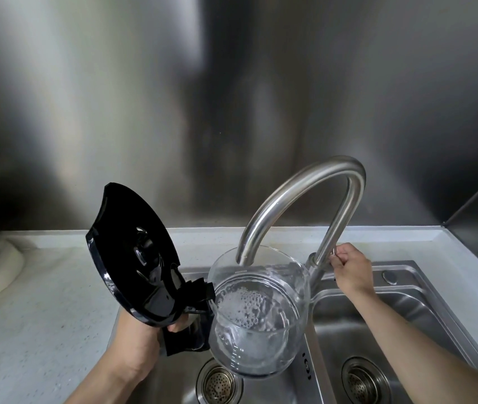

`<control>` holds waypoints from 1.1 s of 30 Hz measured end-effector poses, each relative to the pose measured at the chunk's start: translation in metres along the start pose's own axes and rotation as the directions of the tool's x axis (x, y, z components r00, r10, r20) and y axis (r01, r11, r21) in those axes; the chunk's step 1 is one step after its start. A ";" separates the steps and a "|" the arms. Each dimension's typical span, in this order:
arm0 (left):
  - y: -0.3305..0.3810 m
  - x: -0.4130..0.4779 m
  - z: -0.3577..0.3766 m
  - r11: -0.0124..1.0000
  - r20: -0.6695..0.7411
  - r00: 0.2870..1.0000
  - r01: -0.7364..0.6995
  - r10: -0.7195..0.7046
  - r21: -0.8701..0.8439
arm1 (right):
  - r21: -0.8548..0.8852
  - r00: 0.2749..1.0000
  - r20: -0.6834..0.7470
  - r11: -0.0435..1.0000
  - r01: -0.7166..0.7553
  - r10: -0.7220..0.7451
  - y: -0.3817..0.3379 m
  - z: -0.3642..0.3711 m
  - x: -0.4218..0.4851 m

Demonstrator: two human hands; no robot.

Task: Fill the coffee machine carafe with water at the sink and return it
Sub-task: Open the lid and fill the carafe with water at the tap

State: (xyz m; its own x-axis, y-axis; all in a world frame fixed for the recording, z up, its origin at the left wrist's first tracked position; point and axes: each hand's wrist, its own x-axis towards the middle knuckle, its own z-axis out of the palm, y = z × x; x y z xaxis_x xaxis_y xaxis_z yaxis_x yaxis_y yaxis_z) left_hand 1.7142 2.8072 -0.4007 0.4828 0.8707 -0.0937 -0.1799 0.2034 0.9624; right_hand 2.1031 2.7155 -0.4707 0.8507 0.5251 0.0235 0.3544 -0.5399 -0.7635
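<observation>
Carafe (258, 319): clear glass body, black handle (185, 336), hinged black lid (133, 258) swung open and standing up at the 9 o'clock side of the mouth. Held in the air over the left basin, slightly tilted, mouth directly under the spout of the faucet (305, 199). Contains water, bubbling at the surface; level well below the rim. Printed measuring marks on the near wall, too small to read.

Left hand (135, 339): at 7 o'clock in the view, fingers wrapped tightly round the carafe handle, thumb showing beside the lid hinge.

Right hand (351, 269): at 3 o'clock of the carafe, fingers curled in a pinch on the small lever at the faucet base; how firmly it grips cannot be told.

Faucet: brushed steel gooseneck, arching from its base at right over to the carafe mouth.

Sink (407, 316): stainless steel, two basins, a strainer drain (219, 383) in the left, a second drain (364, 380) in the right.

Counter (42, 301): pale speckled surface, at 9 o'clock of the sink.

Backsplash (232, 97): brushed metal, at 12 o'clock.
</observation>
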 end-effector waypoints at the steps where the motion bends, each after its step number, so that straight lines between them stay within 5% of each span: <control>1: -0.005 -0.003 0.000 0.999 -0.040 0.999 -0.022 0.023 0.024 | 0.015 1.000 0.006 1.000 -0.010 0.010 0.000 -0.001 -0.001; 7: 0.007 -0.012 0.020 1.000 -0.006 1.000 -0.021 0.020 -0.017 | 0.185 0.980 -0.059 0.966 -0.178 0.192 -0.019 -0.009 -0.027; 12: 0.013 -0.020 0.015 0.991 -0.004 0.999 -0.043 0.042 -0.125 | 0.365 0.938 -0.327 0.931 0.018 0.110 -0.043 -0.026 -0.099; 17: 0.012 -0.032 0.010 0.990 0.019 0.992 -0.120 0.122 -0.070 | 0.590 0.982 -0.157 0.787 0.178 -0.105 -0.064 -0.043 -0.169; 22: 0.015 -0.050 0.002 0.981 0.059 0.988 -0.135 0.144 -0.136 | 0.607 0.925 0.258 0.792 0.071 -0.280 -0.093 -0.052 -0.205; 33: 0.050 -0.126 0.017 0.968 0.181 0.964 -0.160 0.195 -0.191 | 0.687 0.937 0.234 0.726 0.031 -0.261 -0.128 -0.088 -0.274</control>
State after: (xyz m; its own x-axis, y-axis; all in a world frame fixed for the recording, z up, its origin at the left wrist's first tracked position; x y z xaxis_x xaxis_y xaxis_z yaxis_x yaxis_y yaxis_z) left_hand 1.6592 2.6998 -0.3368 0.5856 0.7977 0.1438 -0.4151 0.1428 0.8985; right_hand 1.8588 2.5822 -0.3224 0.6133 0.7867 0.0705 0.0165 0.0765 -0.9969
